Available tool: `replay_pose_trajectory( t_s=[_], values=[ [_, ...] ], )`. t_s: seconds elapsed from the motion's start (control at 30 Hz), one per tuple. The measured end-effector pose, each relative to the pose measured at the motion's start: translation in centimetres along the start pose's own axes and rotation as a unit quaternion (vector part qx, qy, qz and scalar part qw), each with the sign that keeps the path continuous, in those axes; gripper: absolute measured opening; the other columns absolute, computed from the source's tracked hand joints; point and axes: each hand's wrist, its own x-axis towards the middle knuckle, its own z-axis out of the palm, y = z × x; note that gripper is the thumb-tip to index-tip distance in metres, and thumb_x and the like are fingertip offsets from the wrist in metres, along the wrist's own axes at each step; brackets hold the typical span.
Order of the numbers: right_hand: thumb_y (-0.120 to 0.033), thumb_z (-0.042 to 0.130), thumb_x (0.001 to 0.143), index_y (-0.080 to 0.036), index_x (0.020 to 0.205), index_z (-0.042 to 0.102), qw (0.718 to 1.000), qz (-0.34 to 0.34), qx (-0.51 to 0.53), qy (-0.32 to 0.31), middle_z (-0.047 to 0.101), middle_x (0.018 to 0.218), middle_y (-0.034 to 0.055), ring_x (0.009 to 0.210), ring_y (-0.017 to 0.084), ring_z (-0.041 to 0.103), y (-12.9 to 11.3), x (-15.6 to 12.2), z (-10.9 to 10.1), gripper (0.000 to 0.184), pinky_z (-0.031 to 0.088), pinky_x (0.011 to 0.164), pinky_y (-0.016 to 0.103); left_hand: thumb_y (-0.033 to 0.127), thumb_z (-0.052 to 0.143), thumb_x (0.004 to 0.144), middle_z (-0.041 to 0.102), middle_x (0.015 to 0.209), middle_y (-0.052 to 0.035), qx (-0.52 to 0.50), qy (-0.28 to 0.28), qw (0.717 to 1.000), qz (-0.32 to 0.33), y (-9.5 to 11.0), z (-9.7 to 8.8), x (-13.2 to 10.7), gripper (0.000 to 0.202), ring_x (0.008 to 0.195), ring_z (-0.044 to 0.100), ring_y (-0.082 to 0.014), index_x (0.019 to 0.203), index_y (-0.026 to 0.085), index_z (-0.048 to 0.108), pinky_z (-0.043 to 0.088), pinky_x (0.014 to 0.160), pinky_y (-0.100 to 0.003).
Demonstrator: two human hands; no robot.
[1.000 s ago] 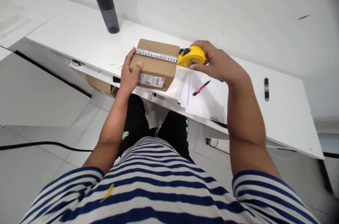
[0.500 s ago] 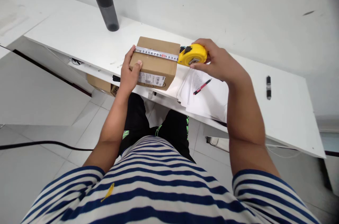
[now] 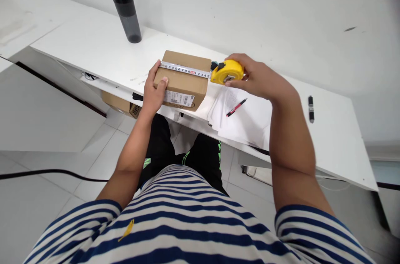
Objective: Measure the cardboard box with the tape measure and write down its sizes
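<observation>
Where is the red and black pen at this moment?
The pen lies on the white papers, right of the labelled box and below the yellow tape measure in the head view.

"How do the left fingers [image 3: 153,72] sit?"
"Clamped in a grip, thumb [image 3: 163,83] spread apart, forearm [image 3: 136,141] slanting forward."
"And the right fingers [image 3: 241,57]?"
"Gripping too, wrist [image 3: 278,91] turned inward, elbow [image 3: 293,167] bent."

A brown cardboard box [image 3: 184,84], closed, sits near the front edge of the white desk [image 3: 87,35], a printed white label [image 3: 178,98] on its near side. The yellow-and-black tape measure [image 3: 228,71] is at its right end, the numbered pale blade [image 3: 184,70] stretched straight across the box's top.
</observation>
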Motion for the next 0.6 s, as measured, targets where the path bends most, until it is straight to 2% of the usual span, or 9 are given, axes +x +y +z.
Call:
replay_pose_trajectory(
  t_s=[0.17,0.6],
  values=[
    [-0.051,0.065,0.084,-0.033,0.135,0.053,1.000,-0.017,-0.008,-0.004,0.065,0.125,0.0050,0.101,0.029,0.064,-0.40,0.44,0.34,0.056,0.056,0.084,0.049,0.064,0.064,0.086,0.052,0.154,-0.0051,0.005,0.006,1.000,-0.007,-0.02,0.00,0.05,0.065,0.148,0.041,-0.0334,0.142,0.032,0.055,0.027,0.129,-0.048],
    [-0.054,0.064,0.085,-0.035,0.134,0.053,1.000,-0.017,-0.017,0.002,0.063,0.131,0.0070,0.101,0.031,0.064,-0.18,0.23,0.39,0.053,0.056,0.082,0.052,0.069,0.061,0.086,0.052,0.155,-0.0066,0.018,-0.001,1.000,-0.006,0.12,-0.10,-0.01,0.069,0.146,0.044,-0.0328,0.143,0.031,0.054,0.030,0.127,-0.048]
  ],
)
